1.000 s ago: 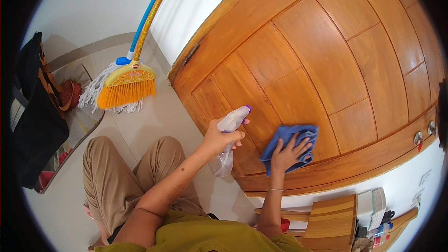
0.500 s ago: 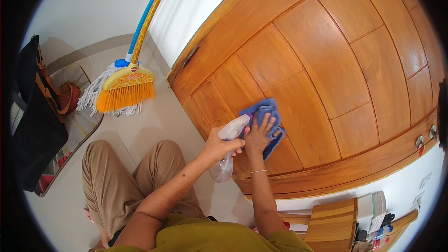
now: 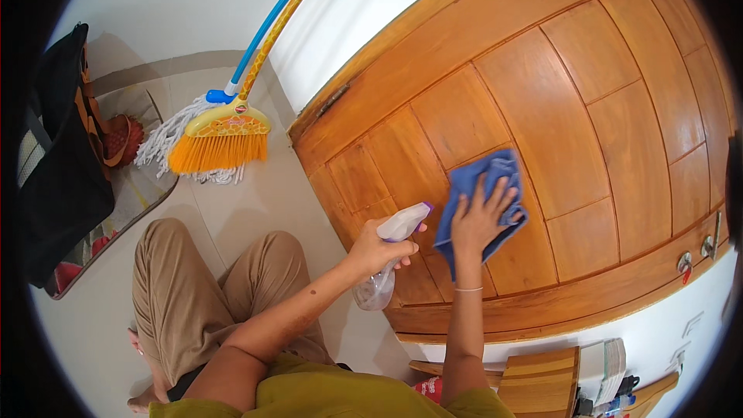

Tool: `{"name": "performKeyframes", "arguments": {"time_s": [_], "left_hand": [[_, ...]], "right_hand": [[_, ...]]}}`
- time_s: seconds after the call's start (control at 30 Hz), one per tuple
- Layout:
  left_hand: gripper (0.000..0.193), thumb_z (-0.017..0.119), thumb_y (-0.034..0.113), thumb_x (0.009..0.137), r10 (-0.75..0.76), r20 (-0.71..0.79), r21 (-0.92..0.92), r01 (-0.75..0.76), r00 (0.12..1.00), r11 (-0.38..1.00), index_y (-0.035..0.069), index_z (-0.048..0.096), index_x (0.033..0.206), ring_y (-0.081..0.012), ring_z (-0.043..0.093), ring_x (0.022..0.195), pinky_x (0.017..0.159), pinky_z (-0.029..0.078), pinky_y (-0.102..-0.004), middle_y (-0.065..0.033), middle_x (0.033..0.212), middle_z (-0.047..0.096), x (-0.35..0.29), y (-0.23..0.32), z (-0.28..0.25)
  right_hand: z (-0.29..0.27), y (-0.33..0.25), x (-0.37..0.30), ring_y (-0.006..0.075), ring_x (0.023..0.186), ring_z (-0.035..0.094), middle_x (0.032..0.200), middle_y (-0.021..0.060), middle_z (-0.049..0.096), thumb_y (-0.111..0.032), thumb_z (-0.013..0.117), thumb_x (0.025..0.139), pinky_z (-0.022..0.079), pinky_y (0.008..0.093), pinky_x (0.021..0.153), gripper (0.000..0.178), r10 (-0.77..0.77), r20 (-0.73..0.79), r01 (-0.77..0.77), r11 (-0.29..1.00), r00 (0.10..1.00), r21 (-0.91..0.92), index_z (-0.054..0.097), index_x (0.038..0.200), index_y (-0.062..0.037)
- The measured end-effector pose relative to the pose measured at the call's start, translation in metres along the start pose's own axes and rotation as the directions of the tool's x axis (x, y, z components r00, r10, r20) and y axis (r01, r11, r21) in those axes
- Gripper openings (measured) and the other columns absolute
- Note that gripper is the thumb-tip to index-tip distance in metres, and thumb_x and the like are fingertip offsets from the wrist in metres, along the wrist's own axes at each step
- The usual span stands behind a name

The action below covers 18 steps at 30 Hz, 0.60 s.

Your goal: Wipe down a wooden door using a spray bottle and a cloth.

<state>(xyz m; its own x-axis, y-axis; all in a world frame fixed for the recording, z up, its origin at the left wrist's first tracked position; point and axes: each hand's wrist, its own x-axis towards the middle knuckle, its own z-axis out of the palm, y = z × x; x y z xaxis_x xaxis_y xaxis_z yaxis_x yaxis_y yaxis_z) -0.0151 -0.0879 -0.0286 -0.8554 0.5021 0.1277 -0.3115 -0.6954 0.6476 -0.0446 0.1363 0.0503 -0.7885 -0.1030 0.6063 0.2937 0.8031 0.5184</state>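
Observation:
My left hand (image 3: 377, 248) is closed round the neck of a clear spray bottle (image 3: 376, 288) with a white and purple trigger head, held just in front of the wooden door (image 3: 573, 139). A blue cloth (image 3: 474, 179) lies against the door's panels, to the right of the bottle. On top of it rests my right hand (image 3: 480, 224), fingers spread, pressing the cloth to the wood. A thin band circles my right wrist.
An orange-bristled broom (image 3: 220, 153) and a white string mop (image 3: 166, 138) lean at the wall corner. Left of them lie a black bag (image 3: 70, 170) and a mat (image 3: 139, 182). A wooden shelf (image 3: 538, 381) stands lower right; door handles (image 3: 685, 263) are at far right.
My right hand and the cloth have moved right across the door, away from the bottle. The bottle in my left hand has shifted slightly, and the whole view has turned a little.

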Motion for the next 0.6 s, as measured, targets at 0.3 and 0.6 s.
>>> {"name": "performKeyframes", "arguments": {"time_s": [0.3,0.6], "left_hand": [[0.039,0.068,0.006,0.082,0.000,-0.063,-0.029,-0.002,0.998,1.000,0.003,0.066,0.121,-0.0099,0.063,0.064,0.054,0.049,-0.0244,-0.0029,0.085,0.067,0.019,-0.006,-0.017],[0.049,0.068,-0.001,0.080,0.031,-0.094,-0.039,-0.035,0.995,0.999,0.000,0.059,0.129,-0.0130,0.063,0.065,0.054,0.052,-0.0267,-0.0087,0.116,0.069,0.031,-0.005,-0.049]], "right_hand": [[0.056,-0.079,0.047,0.0398,0.152,0.010,0.164,0.0155,0.018,-0.045,0.054,0.095,0.003,0.0738,0.111,0.061,0.007,-0.059,-0.005,1.000,0.998,0.031,0.044,0.150,-0.0221],[0.134,-0.169,-0.006,0.0335,0.154,0.008,0.166,0.0139,0.015,-0.032,0.056,0.096,0.010,0.0653,0.117,0.056,-0.396,0.190,0.307,0.875,0.898,0.374,0.046,0.148,-0.0157]]}}
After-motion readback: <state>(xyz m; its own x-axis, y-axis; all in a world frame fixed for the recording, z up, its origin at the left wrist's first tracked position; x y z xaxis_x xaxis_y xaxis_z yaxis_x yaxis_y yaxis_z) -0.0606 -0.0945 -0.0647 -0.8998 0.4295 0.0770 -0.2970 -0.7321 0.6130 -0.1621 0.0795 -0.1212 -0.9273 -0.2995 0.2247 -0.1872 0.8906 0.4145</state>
